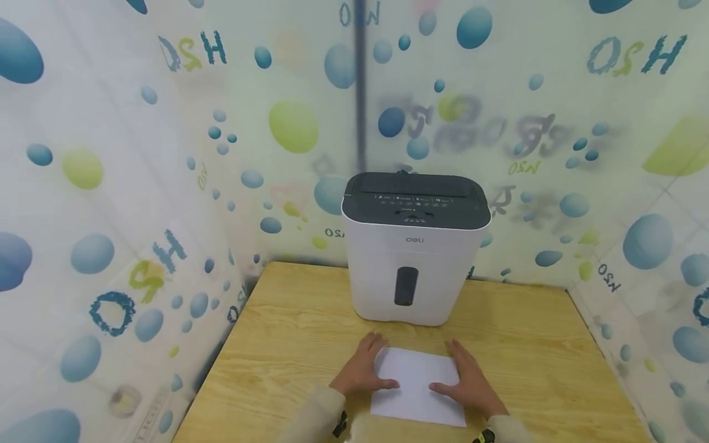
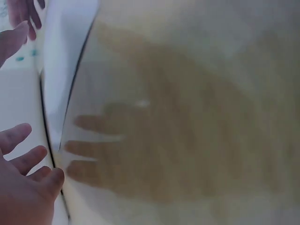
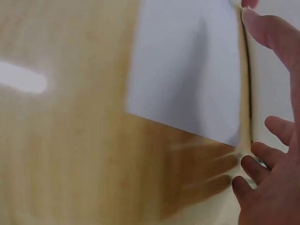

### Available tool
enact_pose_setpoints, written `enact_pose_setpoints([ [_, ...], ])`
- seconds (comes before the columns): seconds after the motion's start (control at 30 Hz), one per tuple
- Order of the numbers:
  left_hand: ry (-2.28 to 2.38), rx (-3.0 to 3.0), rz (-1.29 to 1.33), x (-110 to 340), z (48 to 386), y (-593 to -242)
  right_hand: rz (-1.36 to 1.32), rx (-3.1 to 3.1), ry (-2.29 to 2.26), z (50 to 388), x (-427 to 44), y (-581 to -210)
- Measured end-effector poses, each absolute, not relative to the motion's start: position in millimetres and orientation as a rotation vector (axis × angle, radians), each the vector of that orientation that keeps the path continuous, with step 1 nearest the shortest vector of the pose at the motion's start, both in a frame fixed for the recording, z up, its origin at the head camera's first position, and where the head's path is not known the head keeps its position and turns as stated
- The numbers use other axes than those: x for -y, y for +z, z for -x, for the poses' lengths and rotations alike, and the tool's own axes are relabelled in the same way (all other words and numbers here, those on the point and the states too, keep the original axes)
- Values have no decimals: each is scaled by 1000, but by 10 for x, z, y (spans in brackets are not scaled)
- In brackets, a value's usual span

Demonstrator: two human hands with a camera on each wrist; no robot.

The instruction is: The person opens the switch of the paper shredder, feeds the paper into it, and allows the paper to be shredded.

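A white sheet of paper (image 1: pixel 416 394) lies on the wooden table, in front of a white paper shredder (image 1: pixel 376 271) with a dark top. At the paper's left edge is my left hand (image 1: pixel 362 369), fingers spread and thumb reaching over the sheet. My right hand (image 1: pixel 471 384) mirrors it at the right edge. In the left wrist view, the left fingers (image 2: pixel 35 159) are extended beside the paper (image 2: pixel 65 42). The right wrist view has the right fingers (image 3: pixel 265 154) apart near a corner of the sheet (image 3: pixel 183 61). Contact with the paper cannot be told.
The shredder stands upright near the back edge of the wooden table (image 1: pixel 277 344). Walls covered with patterned sheeting (image 1: pixel 299 74) close in behind the table and on both sides. Bare wood shows left and right of the paper.
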State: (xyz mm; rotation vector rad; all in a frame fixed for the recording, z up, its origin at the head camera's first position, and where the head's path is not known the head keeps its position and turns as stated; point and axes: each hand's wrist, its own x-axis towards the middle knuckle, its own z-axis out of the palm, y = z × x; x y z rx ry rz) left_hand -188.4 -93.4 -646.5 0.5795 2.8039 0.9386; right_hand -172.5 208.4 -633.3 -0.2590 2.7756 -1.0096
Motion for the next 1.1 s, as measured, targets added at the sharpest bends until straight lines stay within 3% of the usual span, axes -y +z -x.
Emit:
enact_pose_setpoints([
  [0.5, 814, -2858, -658, 869, 1697, -6592, 213, -2849, -948, 1645, -2020, -6560],
  [1.1, 833, -2860, -588, 808, 1730, -6532, 148, -2899, -891, 1647, -1973, -6456],
])
